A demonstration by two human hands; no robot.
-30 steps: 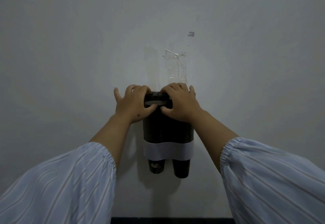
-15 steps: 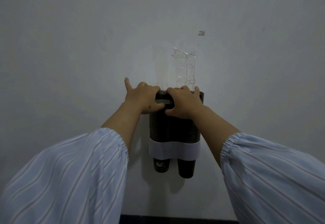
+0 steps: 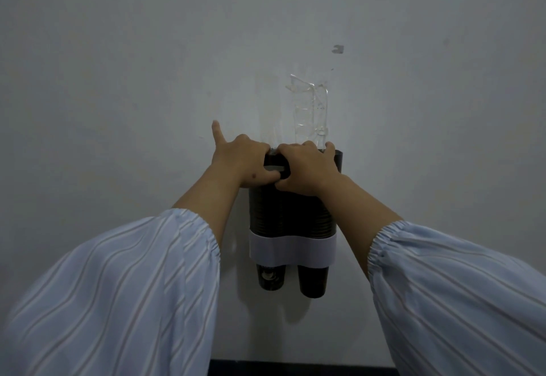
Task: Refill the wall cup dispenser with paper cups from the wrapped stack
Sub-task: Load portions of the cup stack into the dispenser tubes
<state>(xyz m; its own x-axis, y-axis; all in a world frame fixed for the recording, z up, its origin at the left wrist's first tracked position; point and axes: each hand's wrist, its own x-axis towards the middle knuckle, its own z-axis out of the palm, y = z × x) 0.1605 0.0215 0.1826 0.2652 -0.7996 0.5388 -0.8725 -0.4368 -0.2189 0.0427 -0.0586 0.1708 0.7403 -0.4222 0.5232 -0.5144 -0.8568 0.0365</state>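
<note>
1. A plain grey wall [image 3: 118, 80] fills the view.
2. The left hand [image 3: 245, 166] curls over the top of the dispenser [image 3: 291, 216], little finger sticking up.
3. The right hand [image 3: 307, 169] grips beside it, fingers bunched.
4. Clear wrapper [image 3: 310, 112] rises above; dark cups [image 3: 313, 282] poke out below.

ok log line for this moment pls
left hand: on dispenser top | right hand: on top | clear wrap: sticks up | cups: two poke below white band
</note>
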